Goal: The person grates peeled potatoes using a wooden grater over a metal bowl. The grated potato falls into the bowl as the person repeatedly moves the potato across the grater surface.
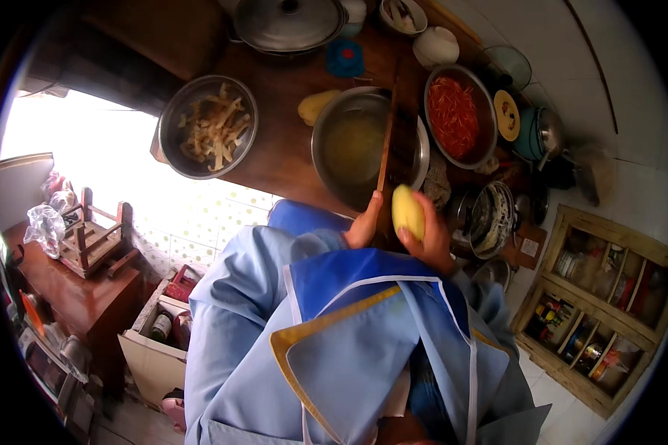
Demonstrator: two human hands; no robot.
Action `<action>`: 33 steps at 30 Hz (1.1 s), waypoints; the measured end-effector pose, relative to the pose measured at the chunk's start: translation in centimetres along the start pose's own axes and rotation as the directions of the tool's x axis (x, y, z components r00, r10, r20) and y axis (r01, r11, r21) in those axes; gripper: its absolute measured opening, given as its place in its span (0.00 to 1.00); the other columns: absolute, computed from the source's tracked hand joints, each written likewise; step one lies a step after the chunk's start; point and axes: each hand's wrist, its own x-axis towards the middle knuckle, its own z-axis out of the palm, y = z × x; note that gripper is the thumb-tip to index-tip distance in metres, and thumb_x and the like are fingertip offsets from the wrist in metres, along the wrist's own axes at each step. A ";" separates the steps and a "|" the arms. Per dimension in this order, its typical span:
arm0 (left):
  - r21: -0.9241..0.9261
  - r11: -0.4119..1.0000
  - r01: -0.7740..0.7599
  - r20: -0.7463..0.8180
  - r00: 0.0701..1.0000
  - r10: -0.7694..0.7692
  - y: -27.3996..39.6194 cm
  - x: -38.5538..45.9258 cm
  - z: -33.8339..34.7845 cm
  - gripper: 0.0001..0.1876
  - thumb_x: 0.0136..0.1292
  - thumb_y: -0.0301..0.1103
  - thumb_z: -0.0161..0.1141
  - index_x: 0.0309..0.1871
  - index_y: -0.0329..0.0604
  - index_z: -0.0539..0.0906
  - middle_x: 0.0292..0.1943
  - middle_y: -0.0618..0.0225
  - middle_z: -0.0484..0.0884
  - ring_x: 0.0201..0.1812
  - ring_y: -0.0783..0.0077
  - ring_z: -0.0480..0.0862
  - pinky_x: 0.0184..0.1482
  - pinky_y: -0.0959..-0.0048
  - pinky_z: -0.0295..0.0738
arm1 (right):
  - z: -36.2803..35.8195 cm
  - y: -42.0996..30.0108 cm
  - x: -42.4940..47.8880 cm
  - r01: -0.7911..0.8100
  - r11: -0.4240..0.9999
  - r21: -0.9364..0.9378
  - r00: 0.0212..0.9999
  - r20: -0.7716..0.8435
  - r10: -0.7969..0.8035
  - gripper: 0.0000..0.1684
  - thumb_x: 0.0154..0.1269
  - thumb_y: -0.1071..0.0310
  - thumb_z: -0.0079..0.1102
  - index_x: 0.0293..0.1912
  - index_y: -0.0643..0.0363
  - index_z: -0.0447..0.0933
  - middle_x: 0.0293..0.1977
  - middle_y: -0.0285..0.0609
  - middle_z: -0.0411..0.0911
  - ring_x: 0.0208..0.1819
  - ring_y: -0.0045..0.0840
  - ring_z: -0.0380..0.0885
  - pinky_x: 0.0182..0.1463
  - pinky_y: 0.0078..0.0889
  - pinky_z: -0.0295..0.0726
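My left hand (366, 222) grips the near end of a long wooden board (388, 133), probably a grater, seen nearly edge-on. The board stretches across a metal basin (318, 150) that holds cloudy, yellowish liquid. In my right hand (434, 236) is a peeled potato (407, 210), just right of the board's near end; I cannot tell whether the two touch. Another peeled potato (316, 107) lies on the wooden table (278, 133) against the basin's left side.
A metal bowl of pale strips (217, 130) stands left, and a basin of shredded orange-red vegetable (453, 117) right. Farther back are a lidded pot (289, 25) and a blue cloth-like item (345, 57). Used pots (492, 219) crowd the right, near a wooden cabinet (595, 311).
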 end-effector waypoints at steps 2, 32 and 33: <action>-0.035 0.992 0.123 0.138 0.983 -0.117 -1.3 -0.1 -1.5 0.34 0.62 0.64 0.35 0.52 0.39 0.70 0.32 0.57 0.76 0.31 0.62 0.78 0.34 0.66 0.75 | 1.1 2.2 4.7 -0.142 0.990 0.023 0.971 -0.190 0.144 0.32 0.57 0.59 0.54 0.59 0.57 0.58 0.45 0.54 0.73 0.45 0.44 0.75 0.49 0.37 0.73; -0.443 0.877 0.184 0.140 0.981 -0.136 1.4 -1.6 0.4 0.30 0.65 0.57 0.37 0.57 0.39 0.65 0.46 0.58 0.75 0.45 0.66 0.75 0.49 0.71 0.68 | 0.8 0.0 3.5 -0.106 0.993 -0.060 0.994 0.007 0.107 0.36 0.51 0.59 0.59 0.57 0.64 0.61 0.49 0.53 0.71 0.50 0.41 0.72 0.55 0.35 0.69; -0.310 0.947 0.086 0.264 0.965 -0.001 1.6 -2.5 -0.5 0.28 0.66 0.54 0.37 0.59 0.40 0.65 0.54 0.61 0.71 0.54 0.68 0.70 0.56 0.72 0.63 | 0.8 -1.5 1.4 -0.011 0.995 -0.103 0.999 0.041 0.015 0.39 0.49 0.58 0.61 0.57 0.67 0.61 0.48 0.53 0.72 0.50 0.41 0.72 0.54 0.35 0.69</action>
